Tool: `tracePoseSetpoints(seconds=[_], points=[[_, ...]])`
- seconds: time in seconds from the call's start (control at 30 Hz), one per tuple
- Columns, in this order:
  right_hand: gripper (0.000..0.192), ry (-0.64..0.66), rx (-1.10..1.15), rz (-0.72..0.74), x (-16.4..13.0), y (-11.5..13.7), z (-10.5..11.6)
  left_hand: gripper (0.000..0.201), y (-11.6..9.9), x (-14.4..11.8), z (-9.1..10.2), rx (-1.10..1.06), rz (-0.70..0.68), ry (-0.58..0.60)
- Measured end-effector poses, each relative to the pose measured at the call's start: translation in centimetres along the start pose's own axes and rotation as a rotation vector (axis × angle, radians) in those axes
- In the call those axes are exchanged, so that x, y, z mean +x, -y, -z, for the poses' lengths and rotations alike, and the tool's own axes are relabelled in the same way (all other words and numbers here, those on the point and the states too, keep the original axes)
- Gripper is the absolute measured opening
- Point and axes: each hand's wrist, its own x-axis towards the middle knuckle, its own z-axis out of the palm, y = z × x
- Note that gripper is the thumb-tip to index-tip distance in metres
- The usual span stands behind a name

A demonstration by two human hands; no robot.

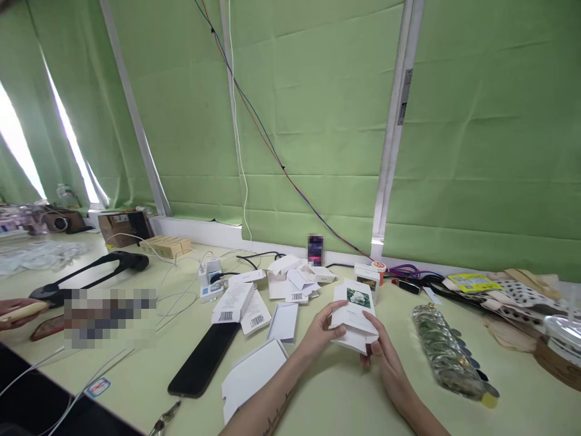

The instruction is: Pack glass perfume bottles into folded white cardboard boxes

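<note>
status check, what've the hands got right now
Left hand and right hand both grip the white flower-print carton above the table. Flat white cartons and black phone lie left, clear.

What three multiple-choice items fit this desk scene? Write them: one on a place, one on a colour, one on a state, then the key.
1. Where does the black slab lie?
A. left of both hands
B. right of the coin-filled bag
C. on the windowsill

2. What colour are the blinds?
A. blue
B. green
C. white

3. How is the white flower-print box held?
A. lying untouched on the desk
B. by the left hand alone
C. between both hands

Key: 1 A, since the slab lies left of the left hand and the right hand, by the barcoded cartons. 2 B, since every panel behind the desk is green. 3 C, since each hand grips one side of it.
</note>
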Motion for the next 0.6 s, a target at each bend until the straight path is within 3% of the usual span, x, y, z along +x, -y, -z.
tracePoseSetpoints(seconds=[0.17,0.3,0.47,0.6], points=[[0.07,0.006,-0.052,-0.009,0.2,0.0,0.2,0.064,-0.2,-0.3,-0.3,0.074,-0.005,0.02],[0.067,0.032,-0.055,0.0,0.0,0.2,0.0,0.064,-0.1,-0.3,-0.5,0.173,-0.1,0.003],[0.062,0.042,-0.082,-0.005,0.1,-0.1,0.0,0.06,0.2,-0.7,-0.6,0.317,-0.141,-0.061],[0.057,0.047,-0.11,0.003,0.4,-0.1,0.0,0.051,-0.1,-1.1,-0.7,0.425,-0.25,-0.105]])
